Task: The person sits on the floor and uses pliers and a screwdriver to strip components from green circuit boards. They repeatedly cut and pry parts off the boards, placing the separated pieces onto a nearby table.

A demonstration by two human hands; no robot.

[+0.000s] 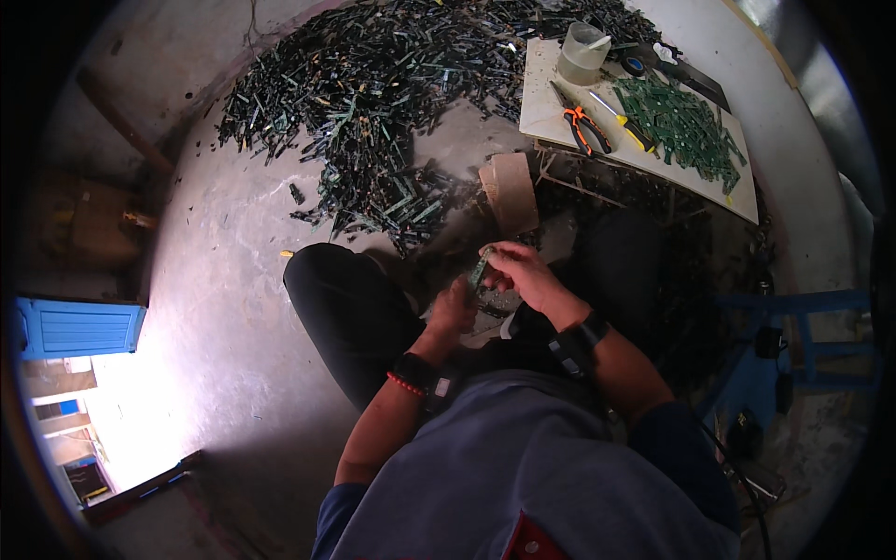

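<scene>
Between my knees I hold a narrow green strip that looks like a small circuit board. My left hand is closed around its lower end. The fingers of my right hand pinch it near the upper end. Beyond my hands, a large heap of dark and green strips of similar shape covers the floor. On a pale board at the right lie many loose green circuit-board strips, pliers with orange and black handles and a screwdriver with a yellow handle.
A cloudy plastic cup stands at the pale board's far left corner, with a roll of dark tape nearby. Brown cardboard lies below the board. Blue wooden furniture stands at the right. A blue door is at the left.
</scene>
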